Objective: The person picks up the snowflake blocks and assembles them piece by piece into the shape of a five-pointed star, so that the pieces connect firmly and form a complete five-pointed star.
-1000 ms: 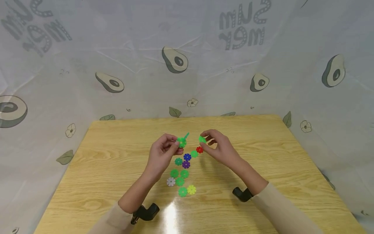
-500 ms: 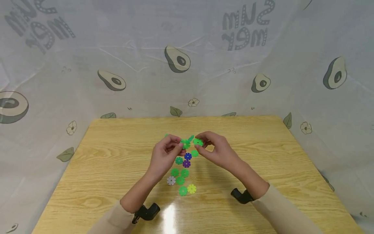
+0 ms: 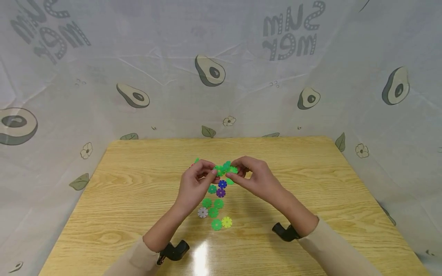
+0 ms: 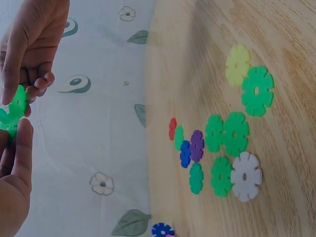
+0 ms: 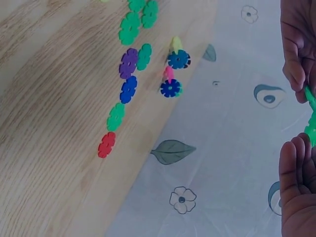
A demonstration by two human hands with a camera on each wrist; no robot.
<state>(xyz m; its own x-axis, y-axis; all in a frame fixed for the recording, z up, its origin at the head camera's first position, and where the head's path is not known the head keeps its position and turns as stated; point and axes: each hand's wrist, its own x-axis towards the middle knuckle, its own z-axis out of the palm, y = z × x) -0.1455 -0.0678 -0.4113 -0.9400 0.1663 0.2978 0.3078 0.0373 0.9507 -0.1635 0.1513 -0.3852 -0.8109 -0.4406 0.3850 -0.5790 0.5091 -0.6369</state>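
In the head view my left hand (image 3: 194, 184) pinches a green notched plastic disc (image 3: 219, 171) between thumb and fingers. Facing it, my right hand (image 3: 253, 173) holds another green disc (image 3: 234, 170) by its edge. A teal disc (image 3: 226, 166), angled edgewise, sits between the two, and the held pieces meet or overlap there. The left wrist view has green discs (image 4: 19, 101) between both hands' fingertips, raised above the table. Only a sliver of green disc (image 5: 311, 129) shows at the right edge of the right wrist view.
Loose discs lie below the hands on the wooden table (image 3: 138, 214): purple (image 3: 220, 193), blue (image 3: 222, 184), white (image 3: 202, 212), yellow (image 3: 226, 222), several green, and a red one (image 5: 106, 144). Joined blue, pink and yellow discs (image 5: 171, 88) stand near the far edge. A printed curtain (image 3: 172, 76) hangs behind.
My right hand has moved left with its green disc, up to the pieces in my left hand. The gap between the held discs has closed. My left hand has shifted slightly right.
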